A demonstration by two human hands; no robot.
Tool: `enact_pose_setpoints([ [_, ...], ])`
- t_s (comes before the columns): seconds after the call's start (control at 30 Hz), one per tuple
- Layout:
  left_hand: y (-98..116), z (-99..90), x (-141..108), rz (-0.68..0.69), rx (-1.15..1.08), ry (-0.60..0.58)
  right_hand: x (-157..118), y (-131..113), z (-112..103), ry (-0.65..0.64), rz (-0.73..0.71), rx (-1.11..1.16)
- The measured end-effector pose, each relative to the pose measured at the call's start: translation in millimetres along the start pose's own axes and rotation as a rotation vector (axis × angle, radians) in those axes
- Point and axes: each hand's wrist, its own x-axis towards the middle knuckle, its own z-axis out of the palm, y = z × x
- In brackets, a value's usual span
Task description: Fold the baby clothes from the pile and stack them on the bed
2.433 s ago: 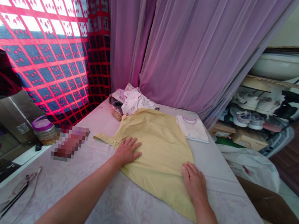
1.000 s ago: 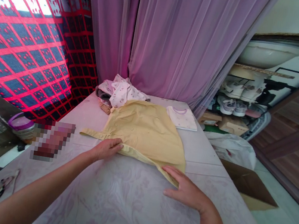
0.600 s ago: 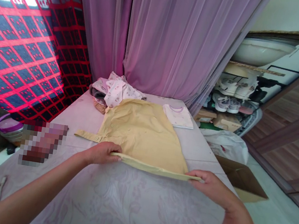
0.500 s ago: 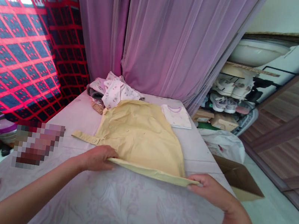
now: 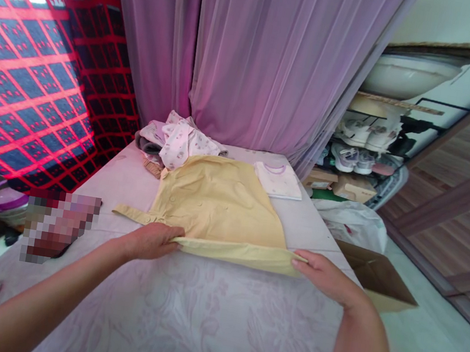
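Pinching a yellow garment (image 5: 227, 193) at its near end, in the head view, with both hands. Left hand (image 5: 152, 241): fingers narrow, holding the left corner of that end. Right hand (image 5: 326, 275): fingers narrow, holding the right corner. Between them a pale strip (image 5: 236, 253) of the garment stretches nearly straight; it looks just off the worktop (image 5: 211, 327), exact gap can't tell. Rest of garment lies flat toward the far edge, a strap (image 5: 128, 214) sticking out toward the left edge.

Folded white shirt (image 5: 278, 184) just beside it, near the far right corner. Pile of clothes (image 5: 180, 142) near the far left corner, by the garment's far end. Pixelated reddish item (image 5: 60, 225) at the left edge, can't tell what.

Step in hand, my judgement: raising and turning the near end, body of the garment not yet folded over. Next move probably calls for both hands level, even pull, firm pinch at both corners so the strip doesn't sag or skew.
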Motion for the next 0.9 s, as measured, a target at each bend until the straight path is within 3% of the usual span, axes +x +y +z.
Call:
enact_pose_setpoints([
  [0.1,-11.9,-12.4,26.2,-0.109,-0.059,0.091,39.6,-7.2,-9.1,0.169,0.063,-0.206],
  [0.2,-26.1,-22.4,53.7,-0.273,-0.161,0.215,85.2,-11.5,-7.4,0.377,0.36,-0.503],
  [0.33,-43.2,-20.9,62.6,-0.385,-0.325,0.181,119.9,-4.8,12.6,0.438,0.45,-0.559],
  [0.47,-48.4,-5.7,44.9,-0.353,-0.314,0.153,119.0,8.2,33.1,0.445,0.48,-0.565],
  [0.7,-27.6,6.0,41.1,-0.501,-0.048,0.387,104.9,10.7,41.3,0.485,0.48,-0.584],
  [0.9,-18.8,13.0,50.6,-0.515,0.124,0.334,94.0,14.5,53.5,0.585,0.506,-0.603],
])
